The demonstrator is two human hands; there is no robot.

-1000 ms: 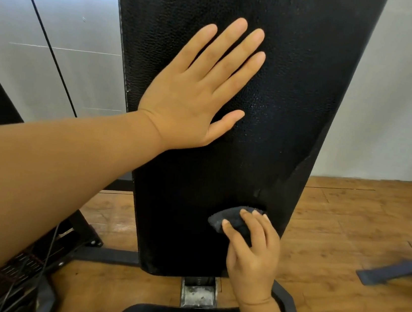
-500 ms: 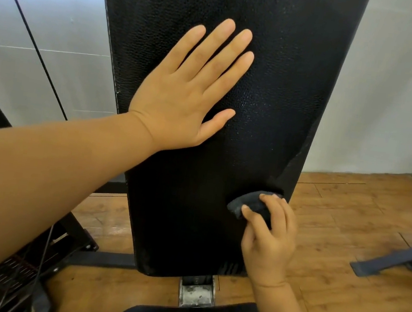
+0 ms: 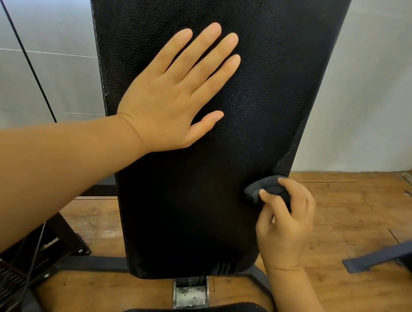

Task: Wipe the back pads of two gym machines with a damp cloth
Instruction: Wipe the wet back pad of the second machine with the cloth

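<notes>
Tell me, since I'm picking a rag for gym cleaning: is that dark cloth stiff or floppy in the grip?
Probably floppy: the dark cloth is bunched into a small wad under the right hand fingers. Likely light, as a fingertip pinch carries it. Against the textured back pad it should drag rather than slip.

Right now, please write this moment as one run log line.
step: wiping back pad | left hand: flat on pad | right hand: grips cloth at pad's lower right edge

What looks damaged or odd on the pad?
The pad looks worn at its right edge, just above the cloth: a pale, dented patch breaks the smooth line there. Whether it is torn I cannot tell. The left edge shows small pale scuffs. Nothing else stands out.
</notes>
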